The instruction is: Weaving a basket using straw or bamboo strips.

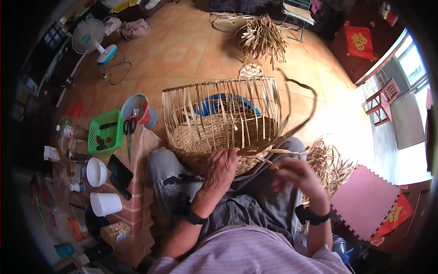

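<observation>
My left hand (221,168) has fingers curled on the woven basket (215,132); my blurred right hand's (295,175) grip I cannot tell. Green basket (120,130): round brown pieces (101,142) inside.

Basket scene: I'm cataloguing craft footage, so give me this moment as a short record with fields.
Basket: in front of the seated person; partly woven closed, partly open
Left hand: against the woven part
Right hand: blurred, near a pale strip; grip unclear
Left side: green tray, scissors, white bowl, white cup
Floor: fan, straw bundle; loose straw at right
</observation>
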Tool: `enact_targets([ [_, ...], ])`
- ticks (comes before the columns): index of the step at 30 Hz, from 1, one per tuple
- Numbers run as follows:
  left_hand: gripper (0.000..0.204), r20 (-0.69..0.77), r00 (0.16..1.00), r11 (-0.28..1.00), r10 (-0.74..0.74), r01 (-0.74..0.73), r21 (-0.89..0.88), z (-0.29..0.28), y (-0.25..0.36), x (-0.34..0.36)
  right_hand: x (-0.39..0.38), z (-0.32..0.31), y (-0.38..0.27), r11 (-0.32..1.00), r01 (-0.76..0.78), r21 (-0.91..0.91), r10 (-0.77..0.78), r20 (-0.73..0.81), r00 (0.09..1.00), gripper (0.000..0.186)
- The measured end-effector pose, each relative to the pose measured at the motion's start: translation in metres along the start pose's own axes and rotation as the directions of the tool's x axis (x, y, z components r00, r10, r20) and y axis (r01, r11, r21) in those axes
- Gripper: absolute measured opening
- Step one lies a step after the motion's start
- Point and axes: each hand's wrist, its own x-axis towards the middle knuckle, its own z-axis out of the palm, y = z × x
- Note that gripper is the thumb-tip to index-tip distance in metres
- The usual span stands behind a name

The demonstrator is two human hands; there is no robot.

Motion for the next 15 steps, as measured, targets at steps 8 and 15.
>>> enact_targets([
  [8, 0.015, 0.013, 1.0, 0.999, 0.01, -0.011, 0.049, 0.0, -0.001, 0.005, 0.093, 0.05, 0.032, 0.994, 0.105, 0.011, -0.101, -0.183, 0.978, 0.031],
  [15, 0.017, 0.143, 0.988, 0.996, -0.066, 0.073, -0.05, -0.02, 0.005, 0.01, 0.128, 0.027, 0.019, 0.968, 0.084, 0.235, -0.056, -0.125, 0.991, 0.016],
])
